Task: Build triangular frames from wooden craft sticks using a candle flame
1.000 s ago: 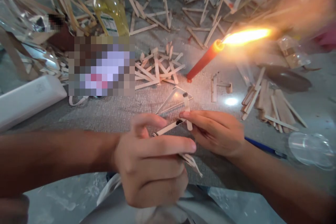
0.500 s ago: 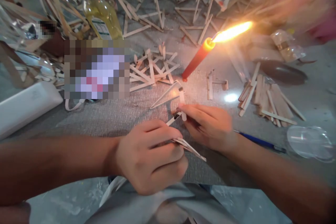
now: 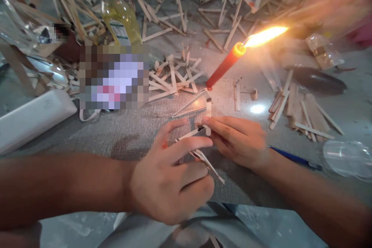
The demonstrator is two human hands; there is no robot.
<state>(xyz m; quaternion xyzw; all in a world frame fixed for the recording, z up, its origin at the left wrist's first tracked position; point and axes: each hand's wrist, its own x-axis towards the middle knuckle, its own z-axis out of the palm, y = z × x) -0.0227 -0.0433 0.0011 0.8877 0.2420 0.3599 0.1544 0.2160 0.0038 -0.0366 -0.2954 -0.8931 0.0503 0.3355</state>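
My right hand [image 3: 240,139] pinches a short flat wooden stick [image 3: 208,113] upright, its upper end marked dark. Against it, near my fingertips, lies the charred end of another thin stick [image 3: 190,133]. My left hand [image 3: 174,174] has its thumb and index finger spread around that second stick. The other left fingers are curled, and a few thin wooden sticks [image 3: 211,166] stick out from between them. Just beyond the hands, a narrow triangle of sticks [image 3: 186,105] lies on the table. Behind it a lit red candle [image 3: 223,66] leans right.
A heap of sticks [image 3: 174,75] lies beyond, with stick triangles [image 3: 162,23] at the back. Loose flat sticks [image 3: 310,118], a blue pen [image 3: 295,158] and a clear plastic lid [image 3: 347,159] are at right. A bottle of yellow liquid [image 3: 120,23] and a white power bank-like block [image 3: 37,118] stand left.
My left thumb and index finger have opened apart, letting go of the thin stick between them. The sticks in the curled fingers tilted slightly. My right hand keeps its pinch. The view shifted a little.
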